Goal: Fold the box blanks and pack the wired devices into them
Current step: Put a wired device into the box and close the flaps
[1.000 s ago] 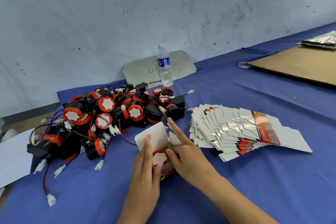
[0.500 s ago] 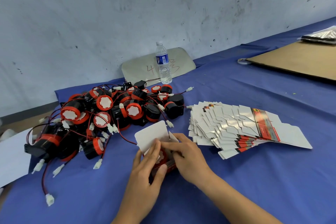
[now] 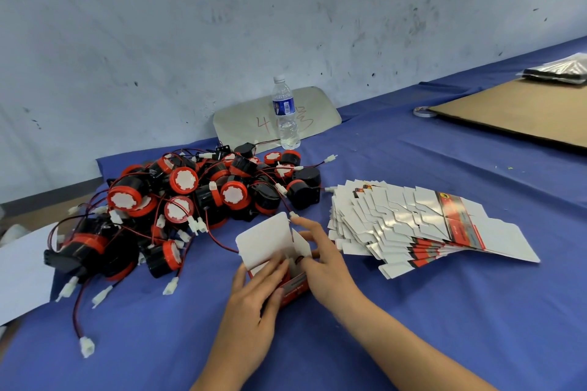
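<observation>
Two hands work at one small box (image 3: 287, 276) near the front middle of the bench (image 3: 413, 311), which is covered in blue cloth. The box lies on the cloth with its white lid flap (image 3: 265, 240) raised and tilted back toward the wall; its red and black printed side faces the camera. The left hand (image 3: 251, 301) holds the box from the near left, its fingers laid over the open top and pressing a white inner flap, thumb along the left side. The right hand (image 3: 324, 259) rests against the box's right side, its fingers reaching over the far right flap, loosely bent; whether its grip actually pinches the flap I cannot tell. What sits inside the box is hidden by the hands.

Just behind and left of the box lies a heap of wired devices (image 3: 190, 200): black round bodies with red rims and white faces, tangled in red and black leads ending in white plugs. To the right of the box a fanned stack of flat box blanks (image 3: 413, 225) lies on the cloth, mostly white with a red and black printed strip.

A clear water bottle (image 3: 286, 113) stands upright near the wall, in front of a pale rounded board (image 3: 317, 111). A brown cardboard sheet (image 3: 521, 111) lies at the far right.
</observation>
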Tool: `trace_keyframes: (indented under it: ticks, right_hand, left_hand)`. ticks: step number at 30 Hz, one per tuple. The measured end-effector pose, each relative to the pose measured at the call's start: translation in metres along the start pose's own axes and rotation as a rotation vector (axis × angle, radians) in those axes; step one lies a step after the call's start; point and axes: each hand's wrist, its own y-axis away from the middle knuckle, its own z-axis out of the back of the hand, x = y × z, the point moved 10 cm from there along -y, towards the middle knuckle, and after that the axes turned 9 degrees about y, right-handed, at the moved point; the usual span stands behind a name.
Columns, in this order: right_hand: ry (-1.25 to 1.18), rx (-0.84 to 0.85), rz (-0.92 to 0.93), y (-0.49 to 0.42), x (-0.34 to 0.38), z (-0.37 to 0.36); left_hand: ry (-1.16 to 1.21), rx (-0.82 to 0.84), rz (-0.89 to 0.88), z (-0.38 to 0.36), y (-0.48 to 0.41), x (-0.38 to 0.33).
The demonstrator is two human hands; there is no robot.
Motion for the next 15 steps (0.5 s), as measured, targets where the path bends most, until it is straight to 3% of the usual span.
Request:
trace_keyframes:
  ticks: [7, 12, 15]
  right_hand:
    - [-0.068, -0.018, -0.039, -0.004, -0.002, -0.008]
    - [0.213, -0.003, 0.156, 0.008, 0.014, -0.012]
    - [0.22, 0.063, 0.157, 0.013, 0.013, -0.026]
  left_hand:
    - [-0.01, -0.025, -0.045, 0.001, -0.001, -0.008]
    - [-0.024, -0.116, -0.026, 0.008, 0.0, 0.001]
    - [0.03, -0.159, 0.048, 0.018, -0.002, 0.014]
